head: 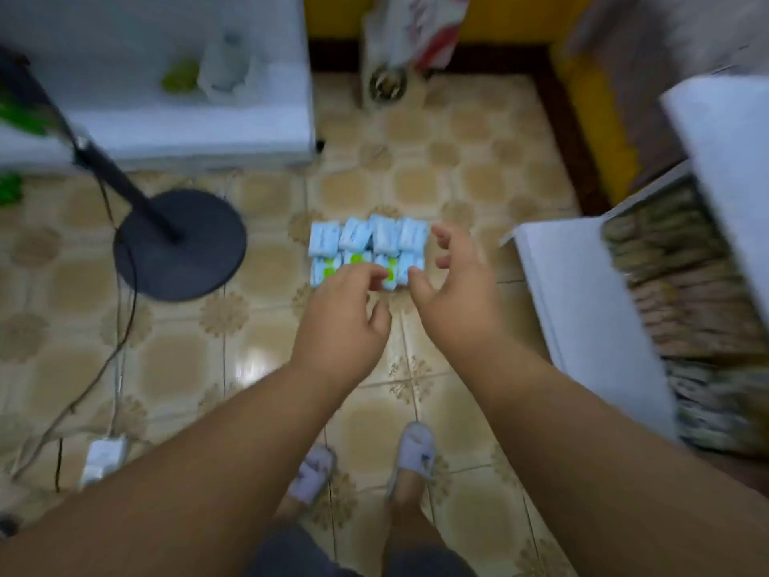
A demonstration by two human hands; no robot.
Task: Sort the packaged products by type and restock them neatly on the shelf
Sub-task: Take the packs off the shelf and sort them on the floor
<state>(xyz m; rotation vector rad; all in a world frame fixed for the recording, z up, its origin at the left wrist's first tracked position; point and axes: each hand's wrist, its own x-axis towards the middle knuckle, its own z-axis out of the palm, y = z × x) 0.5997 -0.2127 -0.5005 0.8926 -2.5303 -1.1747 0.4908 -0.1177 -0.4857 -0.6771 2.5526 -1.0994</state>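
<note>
A block of several light-blue packets (pixel 366 239) with green marks lies on the tiled floor, stacked in two rows. My left hand (pixel 345 318) hovers over the block's near edge, fingers curled and apart, holding nothing. My right hand (pixel 453 293) reaches beside the block's right end, fingers spread, empty. Whether either hand touches the packets is unclear in the blur. To the right stands a white shelf (pixel 582 293) filled with rows of brownish packaged products (pixel 686 285).
A black fan stand base (pixel 183 243) with its cable sits on the floor to the left. A white counter (pixel 199 131) is at the back left, a power adapter (pixel 104 456) near left. My slippered feet (pixel 412 451) stand below. A bag (pixel 416 31) hangs at the back.
</note>
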